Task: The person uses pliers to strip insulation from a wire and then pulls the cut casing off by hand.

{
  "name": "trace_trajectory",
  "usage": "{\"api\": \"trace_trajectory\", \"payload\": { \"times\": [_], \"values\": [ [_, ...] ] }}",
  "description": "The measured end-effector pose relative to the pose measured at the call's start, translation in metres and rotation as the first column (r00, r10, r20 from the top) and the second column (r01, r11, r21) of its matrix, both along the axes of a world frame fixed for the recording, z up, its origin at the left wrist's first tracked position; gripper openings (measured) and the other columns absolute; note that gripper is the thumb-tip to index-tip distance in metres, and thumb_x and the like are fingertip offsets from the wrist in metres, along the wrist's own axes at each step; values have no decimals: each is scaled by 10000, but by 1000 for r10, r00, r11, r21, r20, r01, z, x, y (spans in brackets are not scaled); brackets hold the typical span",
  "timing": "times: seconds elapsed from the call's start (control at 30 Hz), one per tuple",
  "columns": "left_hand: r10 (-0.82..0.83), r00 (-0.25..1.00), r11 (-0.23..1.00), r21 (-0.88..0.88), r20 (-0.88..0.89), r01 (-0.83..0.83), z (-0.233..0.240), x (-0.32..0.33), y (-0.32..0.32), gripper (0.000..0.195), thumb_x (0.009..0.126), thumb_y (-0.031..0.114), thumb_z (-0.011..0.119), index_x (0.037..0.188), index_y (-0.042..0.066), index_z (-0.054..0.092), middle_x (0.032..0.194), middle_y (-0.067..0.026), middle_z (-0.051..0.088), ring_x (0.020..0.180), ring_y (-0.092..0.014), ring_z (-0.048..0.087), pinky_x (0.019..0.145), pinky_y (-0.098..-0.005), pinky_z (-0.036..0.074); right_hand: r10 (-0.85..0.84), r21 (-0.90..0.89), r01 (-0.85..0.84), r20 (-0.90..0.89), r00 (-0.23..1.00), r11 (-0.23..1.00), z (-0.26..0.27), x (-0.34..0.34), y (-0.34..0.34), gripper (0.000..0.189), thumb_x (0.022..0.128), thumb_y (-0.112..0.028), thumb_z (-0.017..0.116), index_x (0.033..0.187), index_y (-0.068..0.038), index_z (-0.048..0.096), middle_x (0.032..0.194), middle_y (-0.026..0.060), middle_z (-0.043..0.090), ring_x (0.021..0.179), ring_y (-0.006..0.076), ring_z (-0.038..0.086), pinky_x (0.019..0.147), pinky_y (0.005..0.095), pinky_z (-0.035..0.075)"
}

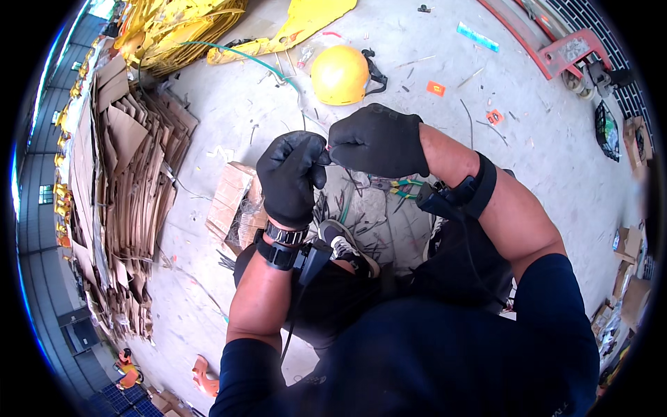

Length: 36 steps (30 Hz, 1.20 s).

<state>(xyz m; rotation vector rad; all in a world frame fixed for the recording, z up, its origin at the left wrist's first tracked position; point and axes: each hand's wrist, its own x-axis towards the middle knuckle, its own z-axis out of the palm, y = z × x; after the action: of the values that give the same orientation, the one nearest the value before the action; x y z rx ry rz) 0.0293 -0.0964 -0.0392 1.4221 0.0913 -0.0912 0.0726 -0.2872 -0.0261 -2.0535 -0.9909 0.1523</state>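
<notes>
Black gloves cover both of my hands, which nearly meet at the middle of the view. My left hand [293,174] pinches something thin, seemingly a wire, between thumb and fingers. Closed beside it, my right hand [376,140] grips a small piece at the same spot; a bit of red shows between the hands, the rest is hidden. A thin green wire [260,63] runs from the yellow pile down towards my hands. Pliers with green and yellow handles [405,188] lie on the floor below my right hand, among scattered dark wire scraps [359,229].
A yellow hard hat [340,75] lies ahead on the concrete floor. Flattened cardboard [135,172] is stacked at left, a cardboard box [229,200] nearer. Yellow sheet parts [177,31] are piled at the upper left. A red pallet jack [568,54] stands at the upper right.
</notes>
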Motion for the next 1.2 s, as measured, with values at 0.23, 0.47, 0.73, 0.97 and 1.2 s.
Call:
{"api": "trace_trajectory", "payload": {
  "times": [0.23,0.47,0.73,0.97,1.2],
  "values": [
    [334,939,943,-17,79,-333,8,26,40,142,912,120,566,961,10,641,789,-75,650,473,-101,495,420,-229,389,110,18,-110,6,994,994,-6,-39,16,133,846,-178,587,793,-58,599,708,151,618,673,370,609,616,440,486],
    [248,959,967,32,135,-254,8,30,63,171,923,89,584,1056,-10,623,909,-117,681,495,-101,499,453,-221,413,68,-1,-68,-79,995,998,-5,-23,-7,135,859,-150,577,860,-25,627,757,156,646,721,333,636,674,396,502],
    [-311,948,929,233,76,286,14,14,36,298,973,191,530,1129,-44,624,920,-110,669,600,-116,564,571,-243,466,-24,-1,25,-141,990,1000,5,-2,-18,222,882,-213,570,908,-6,643,795,158,637,732,277,616,692,369,484],
    [-327,944,912,249,-45,327,0,11,19,229,907,78,614,1107,-25,658,828,-71,675,641,-117,599,595,-235,481,-48,36,53,-134,990,998,1,1,-18,215,877,-201,578,921,-2,648,800,156,640,731,264,619,695,362,486],
    [-165,985,953,247,-58,174,13,18,24,257,859,12,568,1091,-34,668,792,-93,671,615,-130,592,564,-237,467,-50,-25,47,-136,989,999,5,1,-21,211,868,-204,592,909,-2,640,794,161,636,720,295,615,685,376,487]
  ]
}}
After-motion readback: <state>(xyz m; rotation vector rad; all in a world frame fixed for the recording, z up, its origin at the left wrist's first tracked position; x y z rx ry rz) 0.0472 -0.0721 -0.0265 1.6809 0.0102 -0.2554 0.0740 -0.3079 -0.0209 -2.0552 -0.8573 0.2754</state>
